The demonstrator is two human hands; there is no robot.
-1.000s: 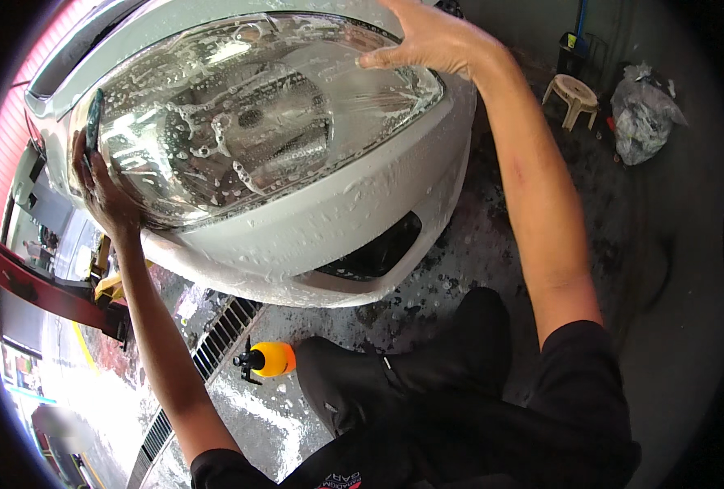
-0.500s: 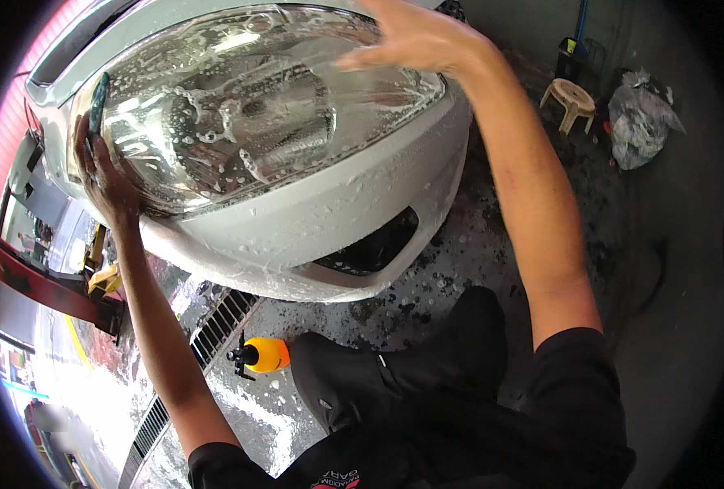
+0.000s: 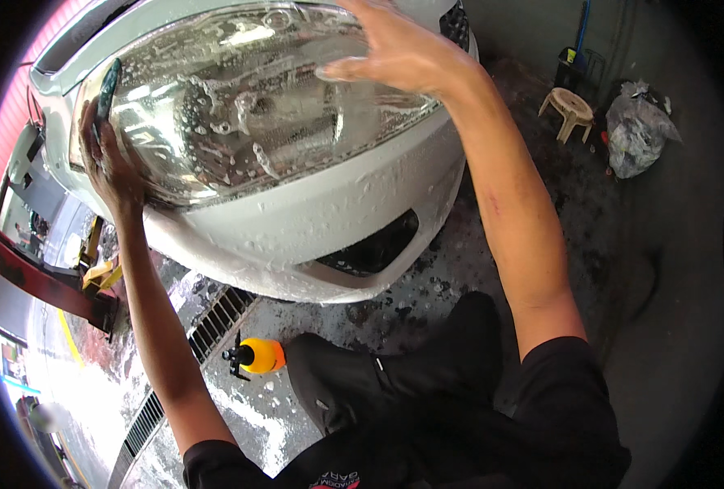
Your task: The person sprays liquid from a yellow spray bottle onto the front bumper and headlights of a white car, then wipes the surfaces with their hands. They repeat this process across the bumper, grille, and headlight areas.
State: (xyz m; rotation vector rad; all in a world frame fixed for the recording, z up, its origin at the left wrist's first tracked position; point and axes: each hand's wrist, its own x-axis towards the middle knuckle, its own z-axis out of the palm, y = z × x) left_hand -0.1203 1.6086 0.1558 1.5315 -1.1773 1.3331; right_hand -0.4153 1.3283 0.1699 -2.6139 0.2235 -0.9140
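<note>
A white car's front corner fills the upper view, with a large clear headlight (image 3: 239,122) covered in soap suds and water drops above the white bumper (image 3: 313,236). My left hand (image 3: 111,163) presses against the headlight's left edge, gripping a dark green sponge or cloth (image 3: 107,85). At the headlight's upper right, my right hand (image 3: 394,53) lies flat on the wet lens, fingers spread, holding nothing.
An orange spray bottle (image 3: 256,356) lies on the wet, foamy floor beside a metal drain grate (image 3: 215,322). My black boot (image 3: 394,375) stands below the bumper. At the back right are a small plastic stool (image 3: 569,110) and a grey bag (image 3: 639,134). A red bar (image 3: 36,277) crosses the left.
My right hand has slid leftward and down across the headlight's top. The view has moved closer to the lens. My left hand stays at the left edge.
</note>
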